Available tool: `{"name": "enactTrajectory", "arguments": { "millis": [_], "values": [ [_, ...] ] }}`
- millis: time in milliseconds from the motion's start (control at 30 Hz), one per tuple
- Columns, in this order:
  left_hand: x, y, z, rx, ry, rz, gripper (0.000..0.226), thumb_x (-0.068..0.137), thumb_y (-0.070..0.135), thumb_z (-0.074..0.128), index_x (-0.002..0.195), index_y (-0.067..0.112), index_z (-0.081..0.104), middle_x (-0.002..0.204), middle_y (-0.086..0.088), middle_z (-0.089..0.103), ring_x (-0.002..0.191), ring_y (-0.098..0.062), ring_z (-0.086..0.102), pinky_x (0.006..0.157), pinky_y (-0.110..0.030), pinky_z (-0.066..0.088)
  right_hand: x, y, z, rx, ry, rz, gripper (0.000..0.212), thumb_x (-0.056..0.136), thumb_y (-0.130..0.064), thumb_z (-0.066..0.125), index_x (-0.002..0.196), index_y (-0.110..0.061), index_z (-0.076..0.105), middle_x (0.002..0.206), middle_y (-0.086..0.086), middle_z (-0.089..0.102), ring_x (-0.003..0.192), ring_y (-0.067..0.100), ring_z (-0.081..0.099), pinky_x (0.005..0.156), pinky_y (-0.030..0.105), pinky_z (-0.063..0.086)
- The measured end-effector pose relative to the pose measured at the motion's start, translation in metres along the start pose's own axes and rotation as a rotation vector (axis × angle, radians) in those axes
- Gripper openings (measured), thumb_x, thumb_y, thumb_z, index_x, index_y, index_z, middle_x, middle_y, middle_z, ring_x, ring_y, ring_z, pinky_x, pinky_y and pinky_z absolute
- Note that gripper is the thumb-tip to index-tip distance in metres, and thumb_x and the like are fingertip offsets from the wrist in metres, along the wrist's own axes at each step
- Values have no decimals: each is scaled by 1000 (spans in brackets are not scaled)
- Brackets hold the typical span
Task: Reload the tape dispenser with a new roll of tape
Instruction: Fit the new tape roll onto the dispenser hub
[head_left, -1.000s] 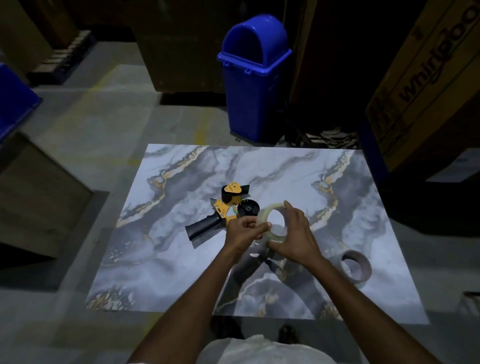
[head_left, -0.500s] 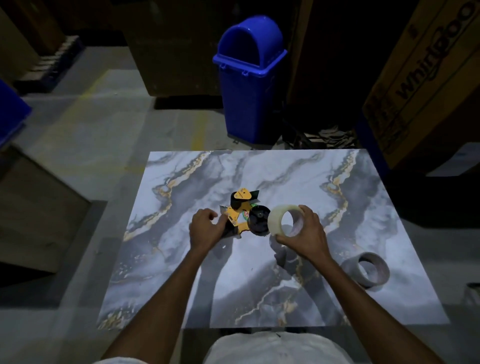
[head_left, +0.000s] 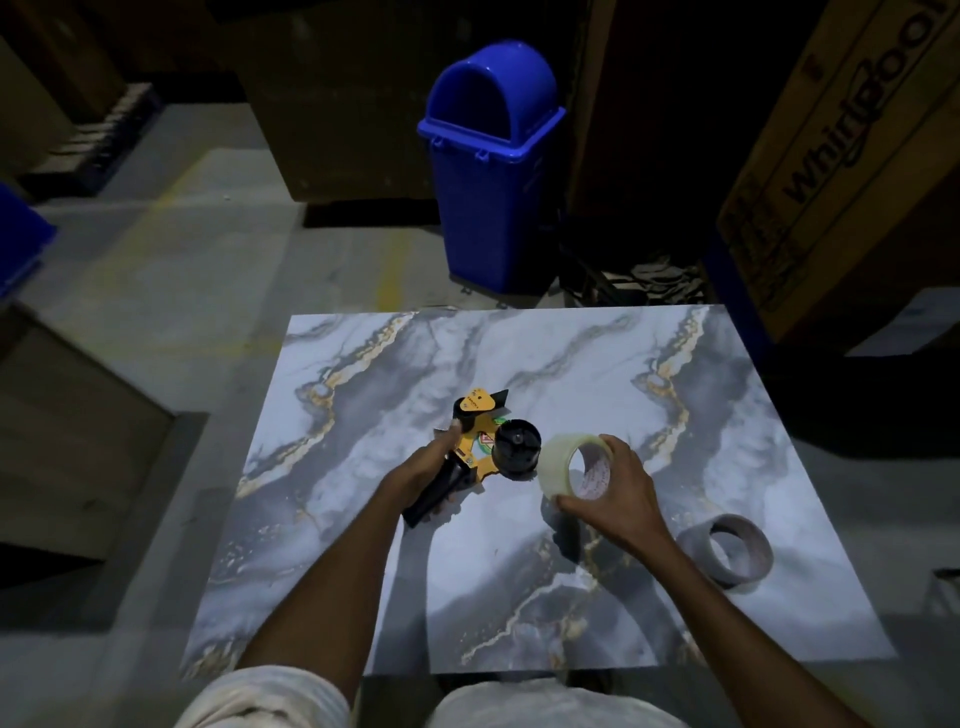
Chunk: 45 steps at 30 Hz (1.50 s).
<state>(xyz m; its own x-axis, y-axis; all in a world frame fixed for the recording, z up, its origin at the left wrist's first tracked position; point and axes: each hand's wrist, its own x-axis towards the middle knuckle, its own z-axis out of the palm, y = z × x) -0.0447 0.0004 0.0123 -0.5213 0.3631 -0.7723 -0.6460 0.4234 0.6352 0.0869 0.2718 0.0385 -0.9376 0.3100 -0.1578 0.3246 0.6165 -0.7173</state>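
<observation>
Left grip (head_left: 423, 470) moved onto tape dispenser (head_left: 480, 448) handle (head_left: 435, 494), clasping it; right grip (head_left: 618, 493) clasps roll (head_left: 557, 467).

One wide-angle view from the person's head, above the near edge of the bench (head_left: 675, 597), facing forward and steeply down; left grip (head_left: 426, 467) and right grip (head_left: 618, 493) close below, mid-frame; floor (head_left: 182, 291) at left, blue bin (head_left: 488, 208) far beyond

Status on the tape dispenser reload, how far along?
Done: the black spool hub of the yellow-and-black tape dispenser is bare, and an empty brown cardboard core lies on the marble-patterned table. In hand: the left hand grips its handle; the right hand holds a clear tape roll beside the hub, not on it. Left: seat the roll on the hub and thread the tape.
</observation>
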Motion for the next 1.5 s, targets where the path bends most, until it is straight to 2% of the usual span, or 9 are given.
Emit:
{"name": "enactTrajectory", "arguments": {
  "millis": [100,233,333,500,600,700,1133,1367,1500],
  "values": [
    [1,-3,13,-67,2,-29,86,79,85,56,83,0,73,68,-18,60,55,-29,56,56,-33,50,-3,2,-3,43,10,5,95,54,-47,87,135,-29,41,134,-5,52,122,18,51,95,33,47],
    [-7,-2,25,-54,-37,35,62,82,60,74,102,2,65,81,-20,66,70,-33,67,66,-40,56,-6,5,-9,110,-4,23,96,54,-49,87,136,-32,39,136,-3,52,124,19,52,99,39,50],
    [-21,7,42,-40,22,131,36,96,34,70,109,2,60,85,-18,67,65,-29,70,66,-37,62,-7,6,-14,142,-6,14,100,54,-52,87,138,-33,37,140,-2,50,124,19,51,99,41,51],
    [-39,15,61,-113,109,263,24,96,25,72,109,7,62,94,-19,68,74,-33,72,75,-42,64,-5,4,-25,186,26,-37,104,48,-60,85,138,-34,38,139,-3,42,123,20,51,97,48,53],
    [-50,20,68,-103,168,345,24,92,13,76,111,19,62,107,-18,72,75,-38,72,74,-46,62,1,-3,-37,256,31,-78,102,50,-55,90,136,-38,39,140,-6,45,123,17,53,88,33,57],
    [-62,20,75,-45,194,401,27,92,14,76,113,21,60,102,-13,76,69,-31,70,69,-42,58,6,-16,-51,315,22,-137,99,53,-44,95,136,-37,41,140,-6,47,122,14,55,80,19,56],
    [-83,5,85,-2,241,422,21,95,23,72,111,14,62,77,-11,68,63,-26,64,62,-40,55,12,-56,-98,-65,95,-518,107,49,-36,91,144,-22,42,135,-4,48,118,11,51,88,36,55],
    [-90,10,82,-40,141,404,23,95,22,73,110,9,62,76,-13,65,62,-30,59,59,-39,50,32,-92,-116,-408,-119,-589,109,52,-56,82,146,-32,32,136,-9,44,101,15,61,77,32,53],
    [-93,14,83,-33,103,414,24,97,22,71,111,6,61,79,-16,63,60,-29,57,57,-36,50,40,-106,-113,-490,-154,-605,111,52,-60,81,147,-33,31,136,-7,45,110,20,59,81,36,53]
  ]
}}
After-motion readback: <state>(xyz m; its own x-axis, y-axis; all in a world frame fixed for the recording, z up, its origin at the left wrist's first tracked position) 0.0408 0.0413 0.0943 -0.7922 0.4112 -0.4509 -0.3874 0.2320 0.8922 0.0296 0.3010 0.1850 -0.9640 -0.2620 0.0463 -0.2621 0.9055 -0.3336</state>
